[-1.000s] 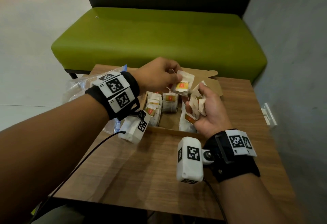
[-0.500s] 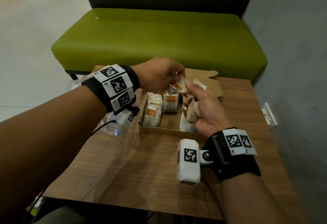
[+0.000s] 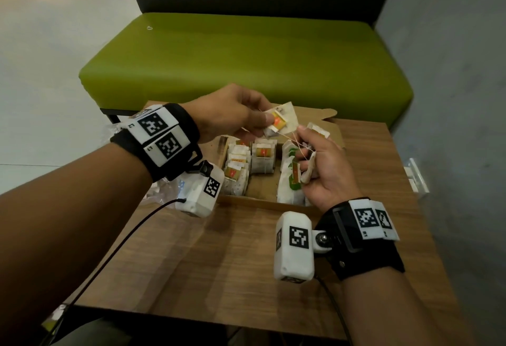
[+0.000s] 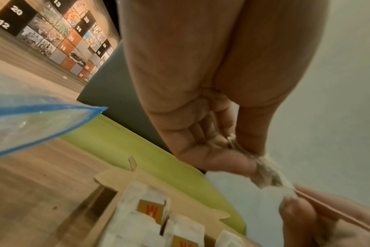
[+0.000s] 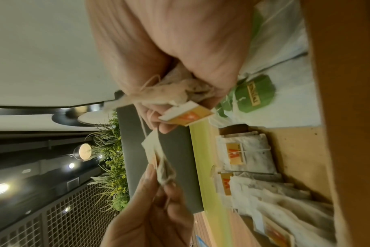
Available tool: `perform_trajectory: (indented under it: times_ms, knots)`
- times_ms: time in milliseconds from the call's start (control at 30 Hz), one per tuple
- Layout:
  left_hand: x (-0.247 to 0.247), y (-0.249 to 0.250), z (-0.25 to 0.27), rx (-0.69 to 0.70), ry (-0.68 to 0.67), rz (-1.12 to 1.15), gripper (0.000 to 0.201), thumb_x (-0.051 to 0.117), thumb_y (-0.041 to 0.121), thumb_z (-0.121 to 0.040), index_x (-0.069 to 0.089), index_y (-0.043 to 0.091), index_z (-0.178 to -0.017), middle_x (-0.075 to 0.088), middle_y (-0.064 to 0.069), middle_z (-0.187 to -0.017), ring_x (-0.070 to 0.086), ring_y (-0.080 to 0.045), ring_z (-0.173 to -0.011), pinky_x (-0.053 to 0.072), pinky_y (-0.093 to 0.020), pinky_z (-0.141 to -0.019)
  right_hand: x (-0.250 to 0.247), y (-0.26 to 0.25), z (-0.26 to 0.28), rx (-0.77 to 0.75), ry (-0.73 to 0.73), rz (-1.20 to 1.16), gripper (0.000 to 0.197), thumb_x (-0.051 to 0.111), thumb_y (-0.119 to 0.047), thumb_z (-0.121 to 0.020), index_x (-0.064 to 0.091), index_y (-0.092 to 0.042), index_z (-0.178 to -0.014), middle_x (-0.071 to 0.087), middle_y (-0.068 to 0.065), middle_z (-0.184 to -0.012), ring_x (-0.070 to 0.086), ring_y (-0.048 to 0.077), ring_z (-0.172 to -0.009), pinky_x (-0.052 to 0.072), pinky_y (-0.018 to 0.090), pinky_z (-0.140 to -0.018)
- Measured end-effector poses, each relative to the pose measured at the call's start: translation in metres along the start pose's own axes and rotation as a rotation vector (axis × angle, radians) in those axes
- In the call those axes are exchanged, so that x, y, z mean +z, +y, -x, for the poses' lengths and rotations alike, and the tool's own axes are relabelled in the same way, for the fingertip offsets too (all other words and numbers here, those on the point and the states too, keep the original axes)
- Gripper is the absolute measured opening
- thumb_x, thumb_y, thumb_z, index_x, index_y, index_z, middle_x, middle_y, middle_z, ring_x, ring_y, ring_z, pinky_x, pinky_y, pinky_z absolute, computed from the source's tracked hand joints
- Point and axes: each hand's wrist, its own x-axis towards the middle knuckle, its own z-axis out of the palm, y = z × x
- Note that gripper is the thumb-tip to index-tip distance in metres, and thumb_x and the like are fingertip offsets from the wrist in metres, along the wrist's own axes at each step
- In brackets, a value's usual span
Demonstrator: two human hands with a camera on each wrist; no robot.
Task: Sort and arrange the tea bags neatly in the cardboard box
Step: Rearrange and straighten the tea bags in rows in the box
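Cardboard box (image 3: 332,129) sat on the wooden table (image 3: 232,263), tea bags (image 3: 262,158) ranked inside. Above it, the left hand (image 3: 232,115) pinched one tea bag (image 3: 282,124). From the right wrist, the right hand (image 5: 171,55) clutched several bags (image 5: 180,93), strings tangled.

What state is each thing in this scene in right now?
Brown cardboard box: open, partly filled.
White tea bag with orange tag: lifted, pinched by left hand.
Bunch of white tea bags: held by right hand.
Thin white strings: tangled between both hands.
Clear plastic bag with blue strip: lying open.
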Motion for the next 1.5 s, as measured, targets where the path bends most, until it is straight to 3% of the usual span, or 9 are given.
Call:
perform_trajectory:
  times_ms: [200, 467, 633, 767, 967, 1100, 1233, 1333, 1500]
  knots:
    - [-0.009, 0.0, 0.003, -0.004, 0.139, -0.023, 0.019, 0.071, 0.028, -0.087, 0.066, 0.01, -0.088, 0.061, 0.003, -0.071, 0.053, -0.004, -0.054, 0.042, -0.017, -0.047, -0.008, -0.009, -0.001, 0.053, -0.007, -0.075, 0.02, 0.068, -0.019, -0.093, 0.058, -0.011, -0.077, 0.049, -0.002, -0.065, 0.044, 0.002, -0.041, 0.035, 0.013, -0.033]
    - [-0.015, -0.01, 0.005, -0.06, 0.116, -0.117, 0.013, 0.069, 0.007, -0.089, 0.067, 0.002, -0.101, 0.071, -0.008, -0.085, 0.068, -0.016, -0.073, 0.056, -0.022, -0.056, -0.012, -0.017, 0.001, -0.047, 0.066, -0.062, 0.018, 0.068, -0.017, -0.093, 0.056, -0.015, -0.079, 0.055, -0.004, -0.066, 0.051, 0.002, -0.046, 0.043, 0.014, -0.039]
    - [-0.019, -0.001, 0.01, 0.079, 0.256, -0.054, 0.012, 0.063, 0.02, -0.096, 0.064, 0.015, -0.085, 0.067, 0.002, -0.077, 0.057, -0.005, -0.062, 0.044, -0.017, -0.054, -0.012, -0.015, -0.001, -0.022, 0.132, -0.074, 0.022, 0.069, -0.021, -0.094, 0.059, -0.018, -0.075, 0.053, -0.006, -0.062, 0.053, 0.003, -0.05, 0.055, 0.024, -0.055]
    - [-0.025, 0.011, 0.014, 0.164, 0.275, 0.067, 0.019, 0.062, 0.021, -0.096, 0.061, 0.022, -0.077, 0.064, 0.001, -0.079, 0.053, -0.006, -0.062, 0.039, -0.016, -0.05, -0.013, -0.019, 0.004, 0.029, 0.15, -0.195, 0.022, 0.07, -0.028, -0.093, 0.06, -0.017, -0.076, 0.053, -0.007, -0.059, 0.056, 0.003, -0.049, 0.061, 0.033, -0.079]
    - [-0.021, 0.027, 0.022, 0.29, 0.17, 0.101, 0.01, 0.057, 0.011, -0.098, 0.062, 0.019, -0.094, 0.063, 0.002, -0.079, 0.054, -0.009, -0.06, 0.04, -0.018, -0.048, -0.008, -0.022, 0.009, 0.014, 0.194, -0.238, 0.032, 0.068, -0.045, -0.092, 0.055, -0.019, -0.077, 0.047, -0.008, -0.051, 0.045, 0.002, -0.039, 0.044, 0.016, -0.04]
    - [-0.015, 0.033, 0.022, 0.296, 0.188, -0.02, 0.01, 0.054, 0.017, -0.101, 0.061, 0.016, -0.093, 0.067, -0.002, -0.08, 0.058, -0.01, -0.06, 0.043, -0.021, -0.049, -0.008, -0.021, 0.009, 0.014, 0.218, -0.2, 0.031, 0.063, -0.036, -0.096, 0.05, -0.021, -0.072, 0.045, -0.008, -0.049, 0.041, 0.004, -0.039, 0.034, 0.014, -0.037]
    - [-0.027, 0.029, 0.012, 0.259, 0.476, 0.085, 0.02, 0.052, 0.024, -0.102, 0.057, 0.021, -0.083, 0.065, 0.002, -0.076, 0.054, -0.004, -0.052, 0.04, -0.016, -0.046, -0.015, -0.023, 0.005, 0.01, 0.173, -0.256, 0.034, 0.059, -0.022, -0.096, 0.043, -0.021, -0.066, 0.033, -0.009, -0.047, 0.027, 0.003, -0.035, 0.021, 0.015, -0.031]
    - [-0.033, 0.02, 0.005, 0.204, 0.546, 0.021, 0.022, 0.052, 0.024, -0.102, 0.056, 0.02, -0.08, 0.065, -0.001, -0.075, 0.053, -0.004, -0.051, 0.039, -0.014, -0.044, -0.02, -0.026, 0.004, 0.016, 0.103, -0.301, 0.032, 0.061, -0.028, -0.096, 0.048, -0.019, -0.068, 0.035, -0.009, -0.052, 0.027, 0.002, -0.035, 0.021, 0.014, -0.029]
    - [-0.032, -0.006, -0.001, 0.067, 0.603, -0.076, 0.02, 0.052, 0.02, -0.101, 0.062, 0.003, -0.1, 0.066, -0.009, -0.082, 0.056, -0.008, -0.055, 0.04, -0.014, -0.042, -0.021, -0.027, 0.004, 0.029, -0.003, -0.293, 0.028, 0.06, -0.025, -0.097, 0.051, -0.018, -0.071, 0.042, -0.008, -0.054, 0.029, 0.002, -0.032, 0.023, 0.013, -0.028]
